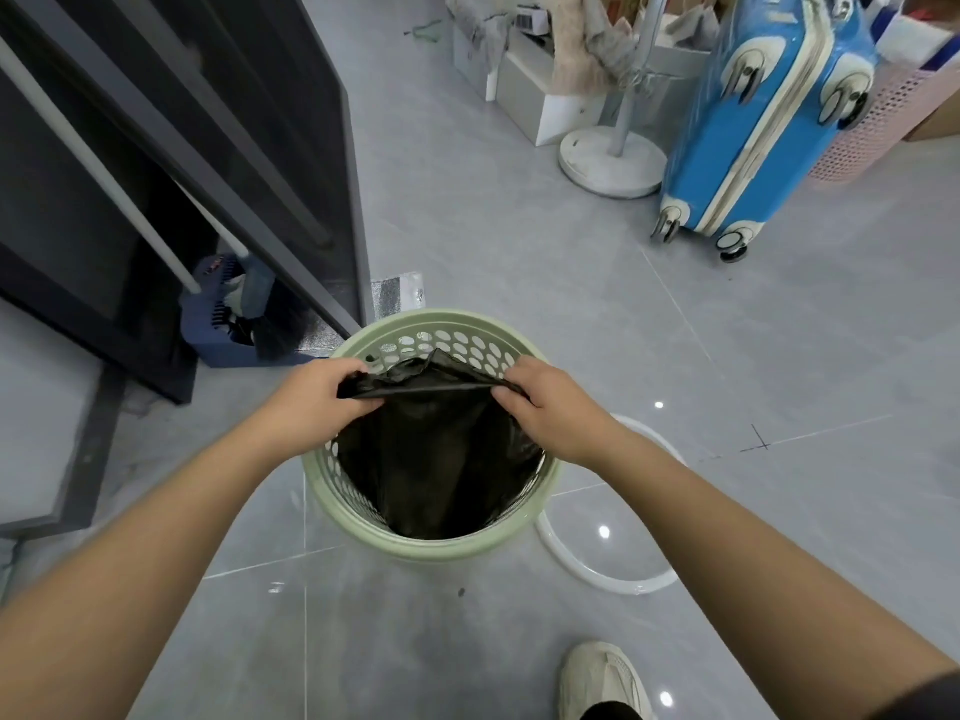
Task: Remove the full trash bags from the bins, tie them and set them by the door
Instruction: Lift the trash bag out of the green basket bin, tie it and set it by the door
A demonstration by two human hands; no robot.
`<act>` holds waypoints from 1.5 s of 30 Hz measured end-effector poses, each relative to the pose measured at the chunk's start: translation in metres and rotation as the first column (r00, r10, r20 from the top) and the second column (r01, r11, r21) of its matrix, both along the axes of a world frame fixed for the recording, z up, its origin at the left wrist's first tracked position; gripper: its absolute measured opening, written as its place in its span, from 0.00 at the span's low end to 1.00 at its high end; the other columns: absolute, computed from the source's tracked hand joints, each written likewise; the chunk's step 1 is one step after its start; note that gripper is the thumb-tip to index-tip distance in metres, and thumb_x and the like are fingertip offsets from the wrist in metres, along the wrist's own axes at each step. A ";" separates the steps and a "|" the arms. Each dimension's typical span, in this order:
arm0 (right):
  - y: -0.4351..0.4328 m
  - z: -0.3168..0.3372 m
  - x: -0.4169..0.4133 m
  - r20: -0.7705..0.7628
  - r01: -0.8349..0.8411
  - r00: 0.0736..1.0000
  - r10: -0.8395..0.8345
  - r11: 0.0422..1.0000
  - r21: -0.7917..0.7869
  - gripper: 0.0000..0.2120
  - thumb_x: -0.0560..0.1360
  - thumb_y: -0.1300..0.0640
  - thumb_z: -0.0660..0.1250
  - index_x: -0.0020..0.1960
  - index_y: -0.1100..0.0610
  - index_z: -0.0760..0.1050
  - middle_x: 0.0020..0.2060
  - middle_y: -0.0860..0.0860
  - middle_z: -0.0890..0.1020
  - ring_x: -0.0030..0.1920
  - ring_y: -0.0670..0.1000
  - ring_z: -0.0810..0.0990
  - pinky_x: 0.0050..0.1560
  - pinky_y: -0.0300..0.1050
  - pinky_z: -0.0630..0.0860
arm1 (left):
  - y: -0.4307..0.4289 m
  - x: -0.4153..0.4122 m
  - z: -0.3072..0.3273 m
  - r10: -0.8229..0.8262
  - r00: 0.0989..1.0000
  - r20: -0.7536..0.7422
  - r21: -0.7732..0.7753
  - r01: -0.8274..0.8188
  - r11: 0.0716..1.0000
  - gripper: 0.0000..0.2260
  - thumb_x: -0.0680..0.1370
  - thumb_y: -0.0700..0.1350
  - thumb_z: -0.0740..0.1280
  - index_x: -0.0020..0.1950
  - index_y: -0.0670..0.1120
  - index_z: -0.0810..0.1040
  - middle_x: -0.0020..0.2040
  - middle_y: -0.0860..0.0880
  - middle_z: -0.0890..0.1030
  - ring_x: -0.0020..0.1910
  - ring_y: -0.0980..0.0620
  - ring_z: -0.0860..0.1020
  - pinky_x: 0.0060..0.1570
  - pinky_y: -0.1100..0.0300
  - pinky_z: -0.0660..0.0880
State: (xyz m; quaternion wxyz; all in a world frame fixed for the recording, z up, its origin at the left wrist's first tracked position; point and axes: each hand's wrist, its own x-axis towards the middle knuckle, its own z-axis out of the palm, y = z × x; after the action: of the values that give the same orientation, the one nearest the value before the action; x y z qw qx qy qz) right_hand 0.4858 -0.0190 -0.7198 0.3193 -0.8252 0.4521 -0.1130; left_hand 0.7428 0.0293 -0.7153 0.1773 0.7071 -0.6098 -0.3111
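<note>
Left hand (317,394) and right hand (550,402) each grip the black bag (436,459); green bin (363,522) beneath.

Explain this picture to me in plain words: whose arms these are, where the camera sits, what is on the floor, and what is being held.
There is no machine here. A person wears a camera on the head, so you look down along their bare arms. The left hand and right hand each pinch the top edge of a black trash bag, stretched between them. The bag hangs inside a green perforated bin standing on the grey tiled floor. A white ring lies beside the bin. Farther off stand a blue suitcase and a white round stand base. The person's shoe shows at the bottom.
</note>
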 end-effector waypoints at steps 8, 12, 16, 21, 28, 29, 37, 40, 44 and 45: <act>0.007 -0.003 0.040 0.331 0.124 0.900 -0.283 0.895 0.428 0.08 0.79 0.61 0.55 0.50 0.57 0.72 0.44 0.46 0.74 0.46 0.44 0.73 0.49 0.39 0.68 | -0.014 -0.024 0.004 0.068 0.936 -0.346 0.097 -0.036 0.995 0.08 0.75 0.36 0.68 0.50 0.47 0.77 0.46 0.48 0.78 0.38 0.51 0.77 0.36 0.59 0.77; 0.005 -0.011 0.044 0.392 0.011 0.890 -0.233 0.870 0.492 0.12 0.78 0.46 0.61 0.58 0.50 0.71 0.50 0.43 0.77 0.49 0.41 0.77 0.51 0.38 0.72 | -0.022 -0.024 0.013 0.040 0.961 -0.273 0.073 -0.021 0.997 0.04 0.75 0.37 0.68 0.47 0.44 0.81 0.42 0.46 0.79 0.34 0.53 0.74 0.28 0.67 0.73; -0.005 -0.024 0.060 0.359 -0.173 0.933 0.002 0.878 0.446 0.35 0.71 0.47 0.73 0.73 0.44 0.60 0.66 0.42 0.70 0.64 0.42 0.71 0.62 0.37 0.68 | -0.033 -0.015 0.030 -0.036 0.957 -0.288 0.133 0.078 0.988 0.05 0.75 0.36 0.68 0.45 0.46 0.82 0.43 0.45 0.83 0.39 0.50 0.80 0.38 0.62 0.79; -0.009 -0.040 0.083 0.387 -0.290 0.920 0.062 0.773 0.565 0.12 0.74 0.52 0.70 0.57 0.48 0.76 0.51 0.42 0.81 0.54 0.40 0.79 0.58 0.36 0.73 | -0.056 -0.016 0.038 -0.085 0.938 -0.335 0.192 0.156 0.969 0.08 0.74 0.33 0.67 0.45 0.44 0.82 0.42 0.45 0.84 0.38 0.53 0.81 0.38 0.63 0.78; -0.002 -0.041 0.087 0.367 -0.056 0.906 -0.210 0.801 0.597 0.19 0.79 0.43 0.57 0.32 0.49 0.68 0.30 0.44 0.71 0.33 0.43 0.71 0.43 0.40 0.67 | -0.042 0.004 0.004 0.204 0.978 -0.051 -0.037 -0.206 0.978 0.10 0.75 0.51 0.69 0.53 0.49 0.81 0.50 0.52 0.81 0.50 0.52 0.78 0.46 0.59 0.74; -0.001 -0.040 0.087 0.356 -0.044 0.910 -0.213 0.804 0.593 0.20 0.79 0.42 0.56 0.31 0.49 0.67 0.30 0.45 0.70 0.33 0.45 0.70 0.44 0.42 0.67 | -0.036 0.010 -0.002 0.234 0.970 0.066 -0.069 -0.229 0.971 0.14 0.75 0.52 0.68 0.57 0.49 0.79 0.56 0.51 0.78 0.55 0.51 0.77 0.51 0.56 0.73; 0.013 -0.015 0.090 0.274 -0.015 0.947 -0.165 0.833 0.553 0.20 0.81 0.43 0.54 0.37 0.56 0.63 0.28 0.48 0.62 0.28 0.47 0.61 0.35 0.43 0.58 | 0.006 0.018 -0.012 0.387 0.919 -0.078 0.221 -0.363 0.905 0.12 0.81 0.44 0.58 0.53 0.42 0.80 0.45 0.39 0.83 0.39 0.43 0.81 0.33 0.53 0.80; 0.016 -0.008 0.091 0.268 0.005 0.948 -0.173 0.848 0.530 0.21 0.80 0.43 0.54 0.32 0.53 0.58 0.27 0.47 0.61 0.26 0.46 0.59 0.34 0.44 0.56 | 0.009 0.019 -0.012 0.429 0.894 -0.126 0.251 -0.390 0.886 0.12 0.81 0.44 0.59 0.50 0.41 0.81 0.43 0.38 0.83 0.39 0.41 0.82 0.33 0.50 0.81; 0.019 0.002 0.089 0.262 0.044 0.946 -0.193 0.873 0.486 0.22 0.80 0.42 0.55 0.33 0.54 0.59 0.27 0.50 0.60 0.27 0.47 0.58 0.34 0.45 0.56 | 0.009 0.019 -0.012 0.444 0.884 -0.146 0.259 -0.399 0.880 0.10 0.80 0.43 0.60 0.49 0.42 0.81 0.43 0.39 0.83 0.40 0.40 0.82 0.37 0.46 0.82; 0.019 0.005 0.089 0.259 0.084 0.937 -0.234 0.871 0.485 0.21 0.80 0.43 0.55 0.34 0.55 0.61 0.27 0.51 0.61 0.27 0.47 0.59 0.33 0.45 0.56 | 0.010 0.018 -0.012 0.443 0.884 -0.151 0.260 -0.398 0.880 0.10 0.80 0.43 0.60 0.50 0.43 0.81 0.43 0.39 0.84 0.40 0.40 0.83 0.36 0.47 0.82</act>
State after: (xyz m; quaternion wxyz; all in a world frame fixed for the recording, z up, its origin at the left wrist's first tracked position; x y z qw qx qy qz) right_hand 0.5745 0.0002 -0.7147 0.5644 -0.6555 0.4773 -0.1551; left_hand 0.7610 0.0396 -0.7276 0.2231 0.8022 -0.3807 -0.4021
